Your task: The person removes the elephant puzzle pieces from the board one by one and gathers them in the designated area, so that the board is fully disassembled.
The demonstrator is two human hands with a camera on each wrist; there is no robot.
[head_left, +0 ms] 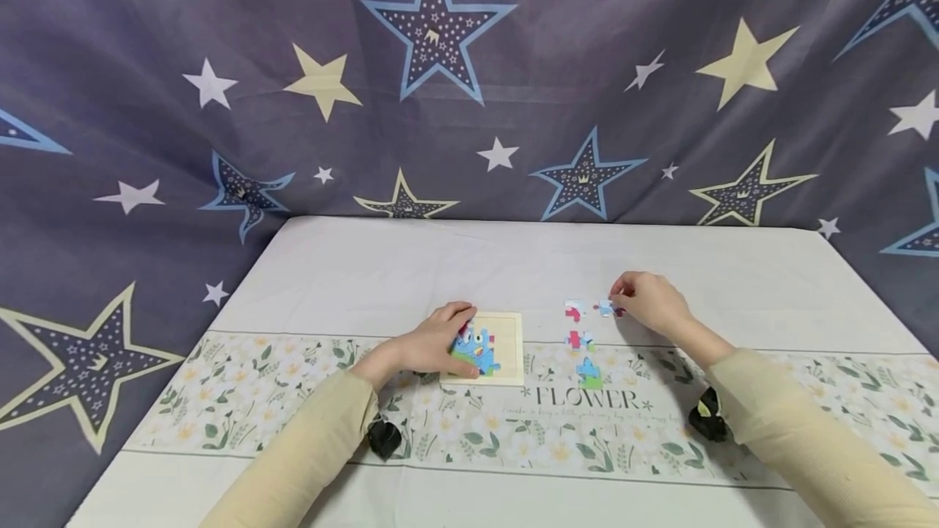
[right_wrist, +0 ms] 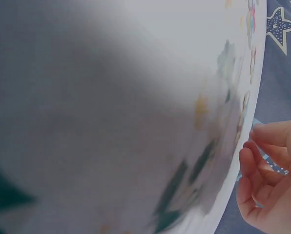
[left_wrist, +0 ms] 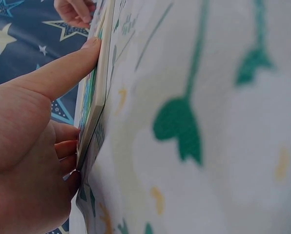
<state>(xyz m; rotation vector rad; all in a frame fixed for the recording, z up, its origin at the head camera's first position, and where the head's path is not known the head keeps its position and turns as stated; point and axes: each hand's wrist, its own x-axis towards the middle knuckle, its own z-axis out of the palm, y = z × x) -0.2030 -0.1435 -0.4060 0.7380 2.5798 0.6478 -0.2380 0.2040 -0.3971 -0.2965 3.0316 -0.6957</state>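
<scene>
On the desk [head_left: 411, 259], right of centre, pinching a puzzle piece [head_left: 605, 308] by its right end with the right hand [head_left: 650, 301], narrow grip at thumb and forefinger. Not making out whether lifted or flat on the desk. Further left, gripping the tray [head_left: 518, 349] by its left part with the left hand [head_left: 438, 342], spanning wide from far edge to near edge, partly covering the joined picture [head_left: 482, 347]. Seeing bare tray to the right of that.

Probably working on the piece-picking step, partway through the puzzle: counting three loose ones between tray and right hand, namely far piece [head_left: 575, 310], middle piece [head_left: 580, 341] and near piece [head_left: 588, 373]. Likely calling next for a clean lift, a carry leftward past those three, then a tab match against the picture, with the tray braced.

Orientation: pointing one tab left, towards the far piece just beside; long axis running left-right. Not reading the right end, hiding under the fingertips. Not telling the piece's proper up side either. Tray lying flat, long axis also running left-right.
</scene>
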